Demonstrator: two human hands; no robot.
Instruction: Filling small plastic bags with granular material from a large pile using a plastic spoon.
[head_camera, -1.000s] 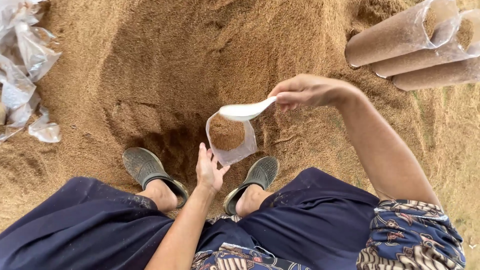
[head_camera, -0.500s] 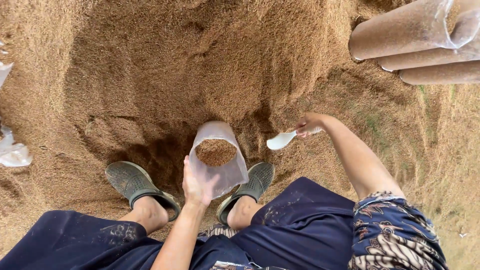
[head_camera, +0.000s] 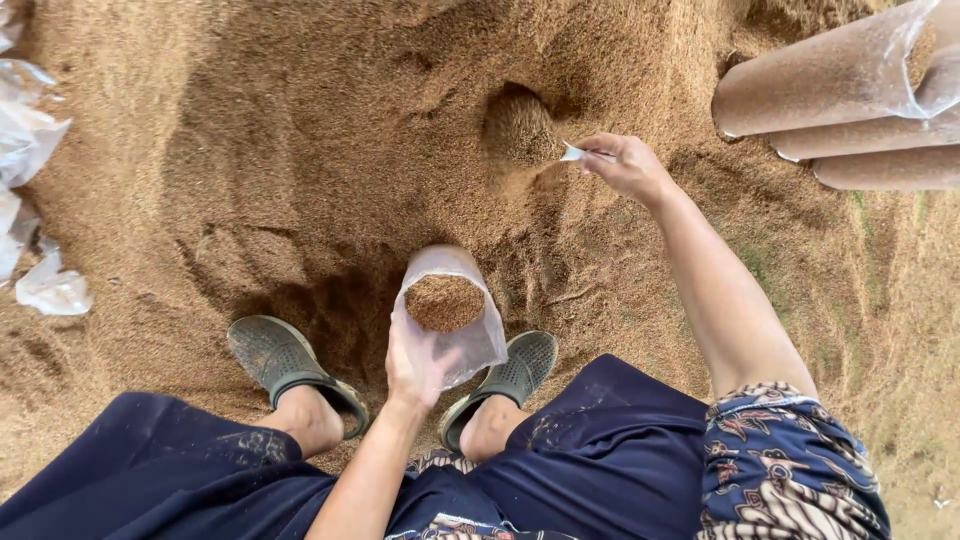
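A clear plastic bag (head_camera: 452, 310) stands upright between the person's two feet, with its mouth open and round. It is filled almost to the top with the same brown, grainy material that covers the ground. At the top right lie three long bags (head_camera: 840, 90), packed full with this material and stacked together like rolls; one of them has loose clear plastic at its end. At the left edge there is a small heap of empty plastic bags (head_camera: 30, 200).

The left arm comes up from the bottom of the view, nearly straight. The left hand (head_camera: 418, 362) is closed on the near side of the bag, just under the rim, with the thumb against the plastic; it holds the bag upright.

The right arm is stretched forward and to the right, well away from the bag. The right hand (head_camera: 628, 165) is closed around the handle of a white scoop (head_camera: 572, 153). Only a small part of the scoop is visible, because its front is pushed into a mound of the material (head_camera: 515, 128).

The person squats, wearing dark blue trousers and green clogs (head_camera: 275, 355), one on each side of the bag.
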